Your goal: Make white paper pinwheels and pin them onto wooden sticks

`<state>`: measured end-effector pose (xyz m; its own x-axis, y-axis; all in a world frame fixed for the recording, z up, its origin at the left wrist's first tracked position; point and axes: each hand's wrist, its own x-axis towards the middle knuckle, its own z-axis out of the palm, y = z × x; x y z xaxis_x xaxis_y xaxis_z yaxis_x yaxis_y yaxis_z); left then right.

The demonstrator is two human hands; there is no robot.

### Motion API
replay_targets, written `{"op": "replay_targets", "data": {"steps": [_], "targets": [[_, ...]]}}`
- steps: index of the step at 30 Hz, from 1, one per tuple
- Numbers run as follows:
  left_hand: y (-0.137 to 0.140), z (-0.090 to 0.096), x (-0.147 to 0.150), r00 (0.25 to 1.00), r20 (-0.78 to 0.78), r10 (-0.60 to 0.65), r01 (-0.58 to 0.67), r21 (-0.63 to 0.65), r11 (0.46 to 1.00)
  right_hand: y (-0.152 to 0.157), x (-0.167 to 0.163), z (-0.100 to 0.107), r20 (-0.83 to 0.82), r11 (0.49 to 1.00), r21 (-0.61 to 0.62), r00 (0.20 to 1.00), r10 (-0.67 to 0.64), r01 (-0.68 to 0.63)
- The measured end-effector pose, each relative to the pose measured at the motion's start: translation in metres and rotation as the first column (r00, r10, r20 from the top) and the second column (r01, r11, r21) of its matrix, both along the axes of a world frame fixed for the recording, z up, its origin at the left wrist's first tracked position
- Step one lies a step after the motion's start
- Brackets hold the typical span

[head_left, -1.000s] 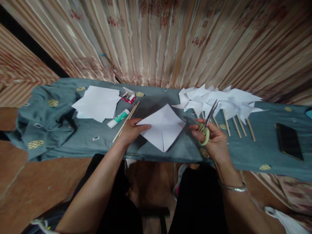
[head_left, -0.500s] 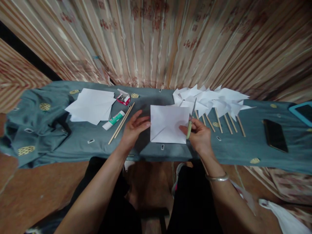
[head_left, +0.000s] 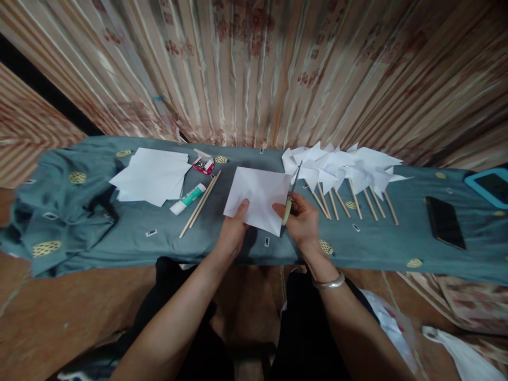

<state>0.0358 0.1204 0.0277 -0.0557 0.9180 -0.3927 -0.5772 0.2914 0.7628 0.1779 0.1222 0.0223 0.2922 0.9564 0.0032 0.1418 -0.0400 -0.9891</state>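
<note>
The white square sheet of paper is being held above the middle of the bench, which is draped in a grey-blue cloth with yellow dots, and it is tilting with one corner down toward the near edge. The left hand is pinching the sheet's near left edge, thumb on top. The right hand is grasping a pair of green-handled scissors, blades closed or nearly so and pointing away, while its fingertips are touching the sheet's right edge.

The risks are lying mostly with that shared grip. The right hand is managing both tool and paper, so the sheet could be slipping or creasing where the fingers are pressing it. The blade tips are pointing toward the cluster of white paper pinwheels on wooden sticks just beyond, and a careless swing could be nicking one. The left thumb is sitting close to where a cut might run.

Compared with half a second ago, the left hand is now gripping the sheet rather than hovering open beside it, and the sheet is turning from square-on to an angle. Both hands are drawing closer together and nearer the body. A second ago the scissors were pointing up over the pinwheels, well apart from the paper.

At the left, the stack of white sheets, the glue stick and the small red box of staples are lying undisturbed; a dark phone is resting at the right.
</note>
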Motion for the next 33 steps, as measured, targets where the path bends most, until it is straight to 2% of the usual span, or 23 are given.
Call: {"op": "replay_targets", "data": {"steps": [3, 8, 12, 15, 19, 24, 28, 33], "targets": [[0.008, 0.003, -0.006, 0.992, 0.004, 0.126, -0.125, -0.065, 0.99, 0.0, -0.008, 0.001, -0.093, 0.999, -0.029, 0.995, 0.03, -0.033], [0.02, 0.005, -0.025, 0.971, -0.072, 0.23, -0.225, 0.061, 0.972, -0.009, -0.005, 0.005, -0.066, 0.97, -0.116, 0.976, 0.206, -0.213], [0.03, 0.005, -0.044, 0.941, -0.08, 0.329, -0.318, 0.124, 0.94, -0.023, 0.004, 0.007, -0.015, 0.882, -0.22, 0.906, 0.423, -0.416], [0.035, 0.008, -0.054, 0.919, -0.086, 0.384, -0.366, 0.169, 0.915, -0.031, 0.011, 0.007, 0.073, 0.818, -0.282, 0.839, 0.539, -0.501], [0.036, 0.014, -0.059, 0.906, -0.127, 0.405, -0.392, 0.117, 0.913, -0.037, 0.015, 0.005, 0.149, 0.735, -0.346, 0.739, 0.657, -0.583], [0.033, 0.019, -0.058, 0.926, -0.082, 0.368, -0.363, 0.071, 0.929, -0.037, 0.012, 0.006, 0.054, 0.672, -0.379, 0.71, 0.702, -0.636], [0.031, 0.021, -0.056, 0.936, -0.067, 0.346, -0.345, 0.031, 0.938, -0.036, 0.007, 0.009, -0.004, 0.675, -0.383, 0.732, 0.682, -0.631], [0.028, 0.022, -0.054, 0.936, -0.048, 0.348, -0.346, 0.048, 0.937, -0.035, 0.005, 0.008, -0.028, 0.666, -0.389, 0.731, 0.682, -0.636]]}}
